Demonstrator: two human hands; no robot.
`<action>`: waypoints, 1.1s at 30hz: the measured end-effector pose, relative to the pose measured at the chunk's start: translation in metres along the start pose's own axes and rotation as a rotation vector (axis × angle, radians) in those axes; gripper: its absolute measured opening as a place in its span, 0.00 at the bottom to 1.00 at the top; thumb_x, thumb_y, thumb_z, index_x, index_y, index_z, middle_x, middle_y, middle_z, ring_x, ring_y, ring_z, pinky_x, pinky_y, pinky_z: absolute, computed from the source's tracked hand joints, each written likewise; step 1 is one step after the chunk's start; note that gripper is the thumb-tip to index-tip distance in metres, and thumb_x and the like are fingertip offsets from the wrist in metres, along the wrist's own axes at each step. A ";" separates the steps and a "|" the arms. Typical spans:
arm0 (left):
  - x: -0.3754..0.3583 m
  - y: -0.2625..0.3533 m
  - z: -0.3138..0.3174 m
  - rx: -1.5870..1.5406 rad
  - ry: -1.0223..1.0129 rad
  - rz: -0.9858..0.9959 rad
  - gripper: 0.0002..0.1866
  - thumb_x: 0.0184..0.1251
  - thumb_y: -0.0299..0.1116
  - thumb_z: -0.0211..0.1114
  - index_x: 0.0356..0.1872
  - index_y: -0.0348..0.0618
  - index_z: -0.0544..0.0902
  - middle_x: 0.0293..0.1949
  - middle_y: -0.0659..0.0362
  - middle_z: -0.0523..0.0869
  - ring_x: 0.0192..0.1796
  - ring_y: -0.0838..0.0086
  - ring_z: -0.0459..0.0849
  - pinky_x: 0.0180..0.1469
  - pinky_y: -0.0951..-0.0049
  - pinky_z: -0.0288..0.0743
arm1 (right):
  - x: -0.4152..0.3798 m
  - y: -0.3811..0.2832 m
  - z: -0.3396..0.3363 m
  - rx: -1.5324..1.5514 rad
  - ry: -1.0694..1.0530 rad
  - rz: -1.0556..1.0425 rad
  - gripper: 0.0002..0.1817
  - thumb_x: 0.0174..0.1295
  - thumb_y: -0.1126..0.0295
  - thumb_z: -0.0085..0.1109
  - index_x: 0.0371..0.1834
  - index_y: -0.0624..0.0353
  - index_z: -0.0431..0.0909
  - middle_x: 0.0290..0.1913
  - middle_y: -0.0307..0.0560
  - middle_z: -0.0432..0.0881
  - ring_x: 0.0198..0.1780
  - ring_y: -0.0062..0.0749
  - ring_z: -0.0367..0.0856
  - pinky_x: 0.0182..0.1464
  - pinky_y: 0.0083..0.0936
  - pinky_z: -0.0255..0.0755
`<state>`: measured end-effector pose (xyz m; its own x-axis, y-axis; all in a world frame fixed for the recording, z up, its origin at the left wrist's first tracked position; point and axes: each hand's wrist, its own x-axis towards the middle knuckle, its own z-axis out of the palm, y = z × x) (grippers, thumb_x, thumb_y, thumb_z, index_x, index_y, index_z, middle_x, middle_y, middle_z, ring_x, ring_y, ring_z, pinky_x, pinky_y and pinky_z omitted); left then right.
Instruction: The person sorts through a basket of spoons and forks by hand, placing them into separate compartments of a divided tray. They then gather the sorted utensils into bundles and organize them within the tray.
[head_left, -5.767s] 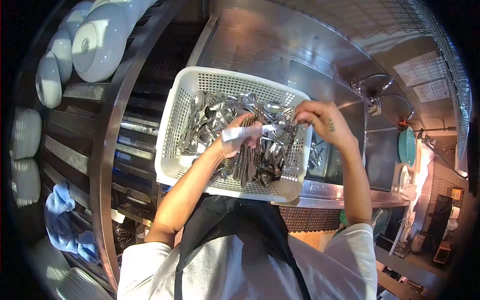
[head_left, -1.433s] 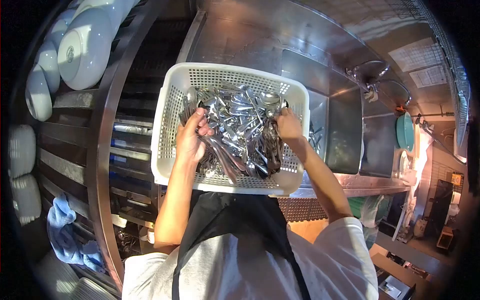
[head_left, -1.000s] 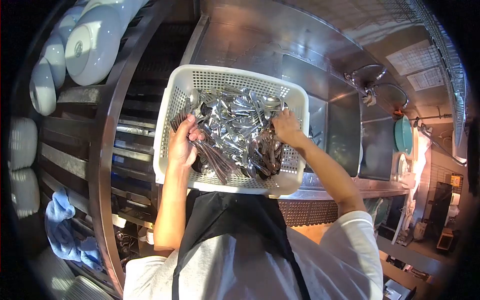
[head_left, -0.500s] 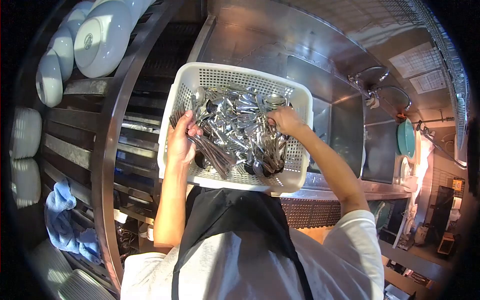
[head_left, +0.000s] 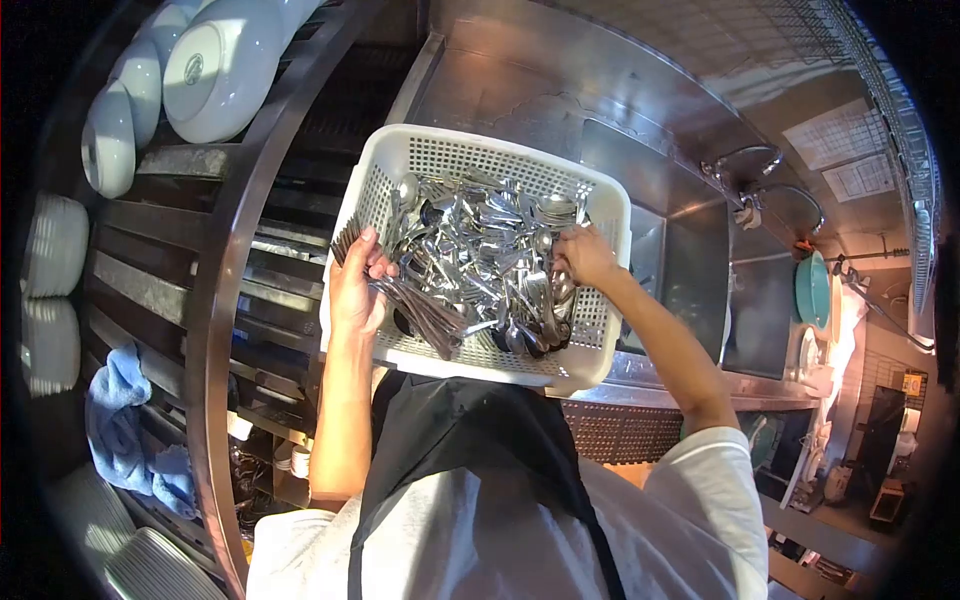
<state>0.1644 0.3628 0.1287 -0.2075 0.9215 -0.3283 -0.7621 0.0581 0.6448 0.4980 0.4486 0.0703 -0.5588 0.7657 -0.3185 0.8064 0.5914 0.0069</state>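
A white perforated plastic basket (head_left: 400, 145) sits in front of me, heaped with mixed spoons, forks and other cutlery (head_left: 490, 245). At its left side my left hand (head_left: 355, 285) is closed around a bunch of forks (head_left: 425, 315); their tines stick out above the thumb and the handles slant down to the right over the pile. Inside the right part of the basket, my right hand (head_left: 590, 258) has its fingers bent down into the cutlery by the right wall. The fingertips are partly hidden, and what they pinch does not show clearly.
Steel sink basins (head_left: 680, 270) with taps (head_left: 745, 185) lie to the right. On the left stands a slatted metal rack (head_left: 215, 280) with white bowls (head_left: 225, 75), stacked plates (head_left: 50, 290) and a blue cloth (head_left: 120, 410). A green bowl (head_left: 811, 290) hangs at far right.
My right hand has shifted slightly right and down within the cutlery. The left hand keeps its bunch of forks in nearly the same place. The whole view has shifted a little.
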 end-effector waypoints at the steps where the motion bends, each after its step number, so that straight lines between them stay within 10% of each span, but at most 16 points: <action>1: -0.002 0.001 0.001 -0.019 -0.017 -0.006 0.07 0.60 0.31 0.64 0.31 0.45 0.74 0.20 0.69 0.68 0.21 0.84 0.65 0.27 0.78 0.67 | -0.001 -0.002 -0.001 -0.002 -0.003 -0.006 0.15 0.51 0.53 0.61 0.34 0.51 0.81 0.41 0.40 0.80 0.51 0.33 0.76 0.48 0.35 0.68; 10: 0.002 0.003 0.009 0.055 -0.027 0.002 0.07 0.61 0.32 0.63 0.30 0.44 0.74 0.20 0.68 0.68 0.21 0.84 0.66 0.27 0.77 0.68 | -0.018 -0.023 -0.059 0.055 -0.072 0.352 0.10 0.57 0.63 0.53 0.38 0.51 0.79 0.29 0.46 0.82 0.32 0.44 0.82 0.39 0.37 0.73; 26: 0.012 -0.002 0.030 0.179 -0.083 -0.003 0.06 0.62 0.33 0.63 0.32 0.43 0.75 0.23 0.68 0.71 0.22 0.85 0.66 0.27 0.79 0.68 | -0.010 -0.009 -0.089 -0.199 0.474 -0.173 0.07 0.49 0.71 0.52 0.33 0.47 0.74 0.41 0.35 0.76 0.43 0.32 0.75 0.36 0.29 0.75; 33: 0.020 0.004 0.020 0.298 -0.144 -0.166 0.13 0.65 0.40 0.59 0.40 0.40 0.73 0.34 0.53 0.81 0.33 0.69 0.83 0.32 0.74 0.80 | 0.006 -0.035 -0.119 0.101 0.941 -0.438 0.04 0.47 0.70 0.57 0.26 0.45 0.77 0.64 0.37 0.66 0.59 0.36 0.68 0.60 0.44 0.59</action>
<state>0.1698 0.3897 0.1385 0.0088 0.9336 -0.3583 -0.5620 0.3010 0.7704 0.4432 0.4630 0.1808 -0.6967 0.4030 0.5935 0.4852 0.8741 -0.0239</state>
